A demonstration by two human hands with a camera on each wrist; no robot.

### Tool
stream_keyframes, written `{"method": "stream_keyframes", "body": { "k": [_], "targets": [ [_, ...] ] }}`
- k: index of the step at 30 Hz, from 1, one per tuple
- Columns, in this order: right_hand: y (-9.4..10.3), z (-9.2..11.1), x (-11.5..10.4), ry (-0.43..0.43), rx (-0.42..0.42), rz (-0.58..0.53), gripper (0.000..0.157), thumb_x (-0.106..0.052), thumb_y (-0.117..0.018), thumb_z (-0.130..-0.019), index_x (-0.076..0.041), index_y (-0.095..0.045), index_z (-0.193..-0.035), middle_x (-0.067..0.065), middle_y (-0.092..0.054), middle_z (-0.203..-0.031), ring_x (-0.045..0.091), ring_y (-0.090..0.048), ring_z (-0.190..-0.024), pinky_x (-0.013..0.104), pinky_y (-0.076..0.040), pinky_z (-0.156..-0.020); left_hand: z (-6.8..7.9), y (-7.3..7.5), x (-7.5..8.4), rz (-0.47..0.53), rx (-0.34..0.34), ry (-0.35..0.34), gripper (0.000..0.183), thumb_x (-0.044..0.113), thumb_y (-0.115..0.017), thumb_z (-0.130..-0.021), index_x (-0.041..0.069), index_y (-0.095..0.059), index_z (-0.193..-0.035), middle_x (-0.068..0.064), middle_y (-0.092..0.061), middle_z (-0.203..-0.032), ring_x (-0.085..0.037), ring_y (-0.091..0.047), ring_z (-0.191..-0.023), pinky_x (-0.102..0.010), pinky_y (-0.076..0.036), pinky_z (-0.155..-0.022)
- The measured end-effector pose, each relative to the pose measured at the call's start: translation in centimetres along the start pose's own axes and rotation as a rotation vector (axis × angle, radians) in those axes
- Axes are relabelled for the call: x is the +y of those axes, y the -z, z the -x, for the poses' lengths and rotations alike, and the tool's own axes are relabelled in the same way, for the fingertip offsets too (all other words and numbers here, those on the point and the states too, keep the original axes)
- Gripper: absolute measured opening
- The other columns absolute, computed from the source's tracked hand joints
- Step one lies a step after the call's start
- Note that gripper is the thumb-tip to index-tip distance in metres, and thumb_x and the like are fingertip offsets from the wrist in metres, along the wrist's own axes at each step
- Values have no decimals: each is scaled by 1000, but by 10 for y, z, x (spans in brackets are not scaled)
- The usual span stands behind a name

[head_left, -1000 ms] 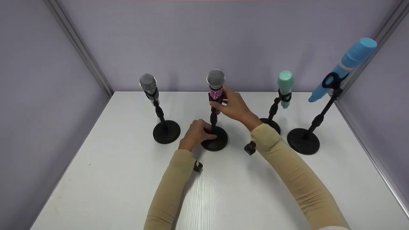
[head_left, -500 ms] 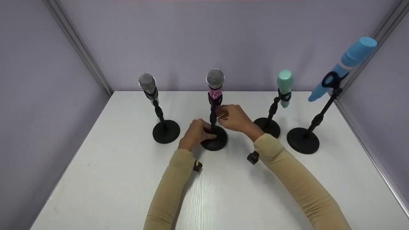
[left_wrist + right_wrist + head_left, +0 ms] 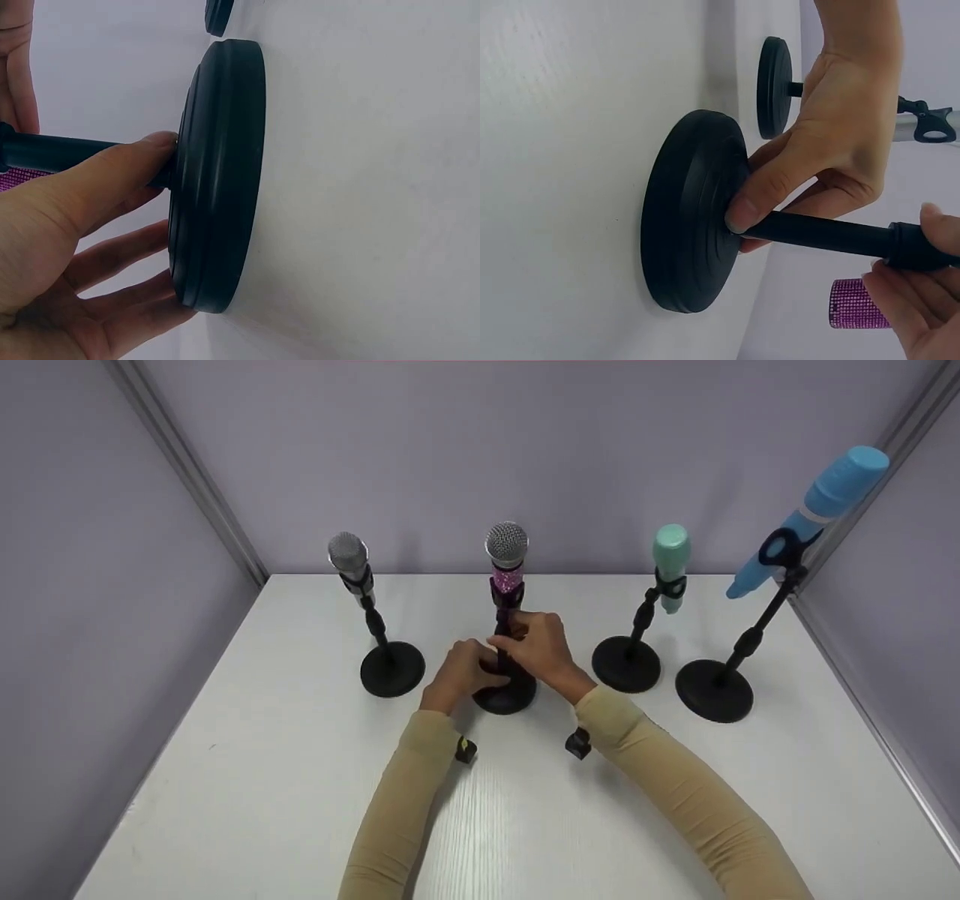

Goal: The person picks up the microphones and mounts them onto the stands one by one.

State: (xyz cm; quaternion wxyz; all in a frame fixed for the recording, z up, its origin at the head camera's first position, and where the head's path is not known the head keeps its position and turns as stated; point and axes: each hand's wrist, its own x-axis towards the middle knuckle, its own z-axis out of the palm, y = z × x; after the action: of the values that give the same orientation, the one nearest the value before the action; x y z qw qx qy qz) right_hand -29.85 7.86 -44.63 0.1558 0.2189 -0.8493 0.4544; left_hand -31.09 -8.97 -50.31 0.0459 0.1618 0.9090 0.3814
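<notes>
In the head view, a microphone (image 3: 507,546) with a silver mesh head and glittery pink handle sits in the clip of a black desk stand (image 3: 504,703). My left hand (image 3: 456,676) grips this stand low down, thumb at the foot of the pole and fingers by the round base (image 3: 219,180). Higher up, my right hand (image 3: 541,649) pinches the collar (image 3: 909,246) on the pole between thumb and fingers. The handle's lower end (image 3: 855,304) hangs beside the pole in the right wrist view. The base stands flat on the white table (image 3: 262,780).
A silver microphone (image 3: 348,555) on its own stand is to the left. On the right stand a small mint-green microphone (image 3: 670,551) and a large blue one (image 3: 836,491), both held in stands. Grey panels (image 3: 450,450) enclose the table at the back and sides.
My right hand has left the pink microphone's handle and clip, come down, and now pinches the pole's collar. The left hand has stayed at the base.
</notes>
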Motion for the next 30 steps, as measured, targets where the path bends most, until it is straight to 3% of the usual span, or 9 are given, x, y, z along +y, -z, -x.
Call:
{"method": "stream_keyframes", "body": {
  "k": [10, 22, 26, 30],
  "targets": [
    [1, -3, 2, 59, -10, -11, 17, -11, -86, -82, 3, -78, -89, 15, -79, -83, 27, -77, -76, 41, -62, -69, 0, 2, 1, -8, -2, 9, 10, 15, -87, -83, 9, -83, -90, -1, -79, -84, -7, -59, -72, -29, -55, -75],
    [3, -6, 7, 44, -58, -95, 12, -8, -85, -83, 2, -80, -85, 14, -79, -81, 28, -77, -76, 41, -63, -71, 0, 1, 0, -6, 9, -13, 8, 17, -87, -83, 10, -83, -86, 0, -76, -78, -8, -54, -68, -26, -51, -70],
    [3, -6, 10, 14, -67, -131, 14, -10, -84, -84, 1, -81, -92, 14, -80, -86, 28, -78, -80, 41, -64, -74, 0, 0, 0, -10, 15, -7, 9, 18, -87, -83, 10, -83, -86, 0, -77, -78, -8, -55, -68, -27, -51, -69],
    [2, -2, 13, -75, -74, -188, 26, -17, -85, -85, 0, -78, -104, 15, -79, -96, 27, -77, -89, 44, -63, -83, -1, -1, 0, -18, 22, -1, 11, 18, -88, -82, 11, -84, -88, -1, -79, -81, -8, -57, -71, -28, -55, -72]
  ]
}}
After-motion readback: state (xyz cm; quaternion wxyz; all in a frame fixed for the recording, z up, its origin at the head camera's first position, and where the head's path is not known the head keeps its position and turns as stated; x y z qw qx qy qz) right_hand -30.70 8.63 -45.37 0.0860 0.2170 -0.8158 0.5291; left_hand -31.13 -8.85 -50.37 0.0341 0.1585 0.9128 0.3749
